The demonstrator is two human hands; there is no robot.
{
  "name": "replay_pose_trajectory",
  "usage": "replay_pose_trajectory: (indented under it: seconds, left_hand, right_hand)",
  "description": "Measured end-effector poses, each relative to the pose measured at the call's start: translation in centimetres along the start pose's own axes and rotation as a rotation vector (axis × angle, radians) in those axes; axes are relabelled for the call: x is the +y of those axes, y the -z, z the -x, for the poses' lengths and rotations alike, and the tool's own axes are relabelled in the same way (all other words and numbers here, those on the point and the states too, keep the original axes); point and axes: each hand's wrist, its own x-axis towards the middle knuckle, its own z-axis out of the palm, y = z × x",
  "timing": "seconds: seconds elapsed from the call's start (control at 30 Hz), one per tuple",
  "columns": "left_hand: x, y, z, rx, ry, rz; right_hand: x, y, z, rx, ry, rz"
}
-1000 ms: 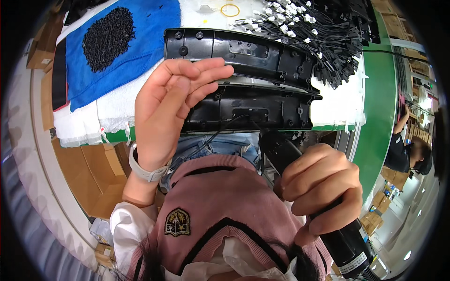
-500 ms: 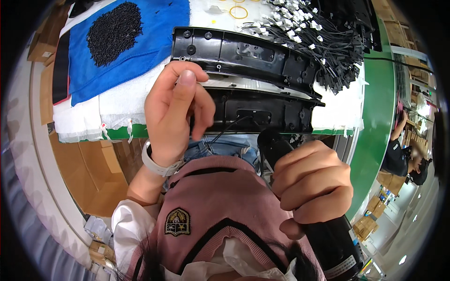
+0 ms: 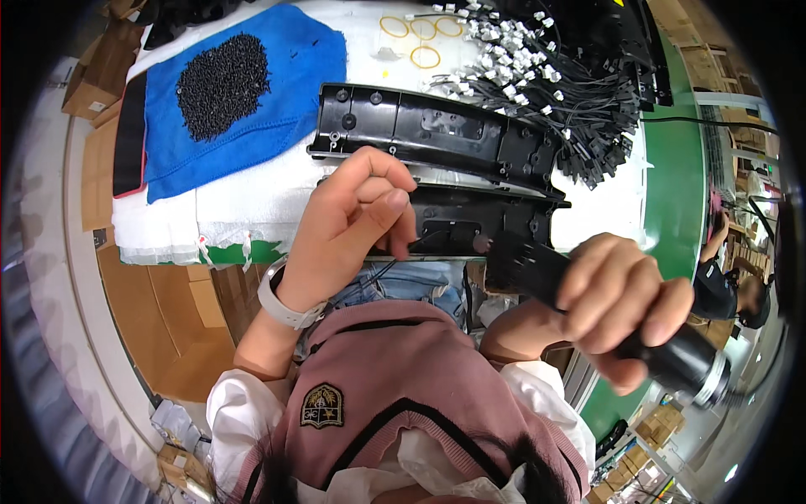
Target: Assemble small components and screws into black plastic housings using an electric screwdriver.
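My right hand [image 3: 617, 302] is wrapped round a black electric screwdriver [image 3: 693, 361], tilted with its motion-blurred front end over the nearer black plastic panel [image 3: 512, 220]. That panel lies at the table's front edge. My left hand [image 3: 348, 231] is over the panel's left part, fingers curled in and thumb against them; whatever they may hold is hidden. A thin black cable [image 3: 388, 269] runs from beneath that hand down past the table edge. Just beyond lies a second curved black panel [image 3: 403, 126] with screw posts and a recess.
Far left, a blue cloth [image 3: 290, 109] bears a heap of small black screws [image 3: 223, 88]. Black cables with white connectors [image 3: 579, 139] are piled far right. Yellow rubber bands [image 3: 426, 57] lie at the back. An open cardboard box [image 3: 172, 328] stands below the table, left.
The screwdriver has swung from steep to a flatter tilt, its rear end moving right and away from me. My left hand appears slightly farther right and lower, and the whole view has shifted.
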Motion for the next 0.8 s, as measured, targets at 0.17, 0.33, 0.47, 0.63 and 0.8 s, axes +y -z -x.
replay_pose_trajectory:
  seconds: [0.17, 0.33, 0.47, 0.63, 0.8]
  left_hand:
    - [1.3, -0.4, 0.8, -0.040, 0.156, 0.184]
    - [2.0, -1.3, 0.9, -0.084, 0.115, -0.045]
    - [2.2, -1.6, 0.7, -0.027, 0.131, -0.105]
    - [1.5, -1.8, 0.5, -0.057, 0.058, -0.053]
    - [1.7, -1.8, 0.4, -0.120, 0.064, -0.224]
  right_hand:
    - [0.6, 0.1, -0.3, 0.241, 0.231, -0.239]
    - [0.4, -0.4, 0.0, 0.315, 0.274, -0.245]
    - [0.4, -0.6, 0.1, 0.348, 0.288, -0.244]
    - [-0.1, -0.5, 0.6, 0.320, 0.197, -0.235]
    - [-0.6, -0.3, 0.5, 0.202, 0.136, -0.193]
